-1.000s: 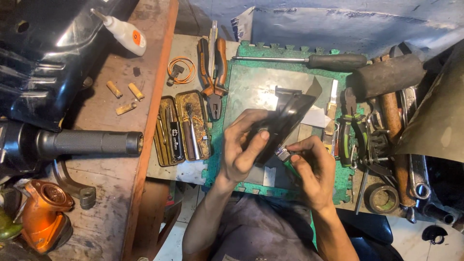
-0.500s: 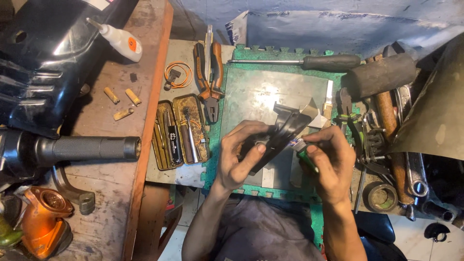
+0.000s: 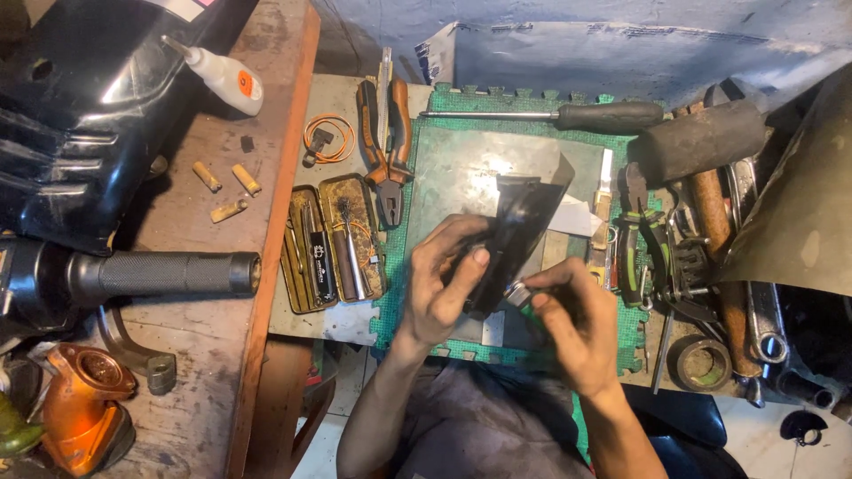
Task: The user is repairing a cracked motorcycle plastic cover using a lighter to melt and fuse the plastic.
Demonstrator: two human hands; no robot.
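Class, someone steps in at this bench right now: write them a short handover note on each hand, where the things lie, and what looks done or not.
Left hand: grips the black plastic part, tilted above the green mat.
Right hand: pinches a small tool with a metal tip against the part's lower end.
Nearby: pliers, open tin of small tools, screwdriver, mallet.
Done: part lifted, tool at its lower end.
Left: the work at that end looks unfinished; its progress cannot be judged.

Wooden bench [image 3: 204,337] at left is loaded w/ glue bottle [image 3: 217,73], three brass bits [image 3: 226,188], black handlebar grip [image 3: 164,273]. Green foam mat [image 3: 612,333] is laid alongside, w/ screwdriver [image 3: 568,115], pliers [image 3: 389,146], open tool tin [image 3: 330,244], mallet [image 3: 701,142].
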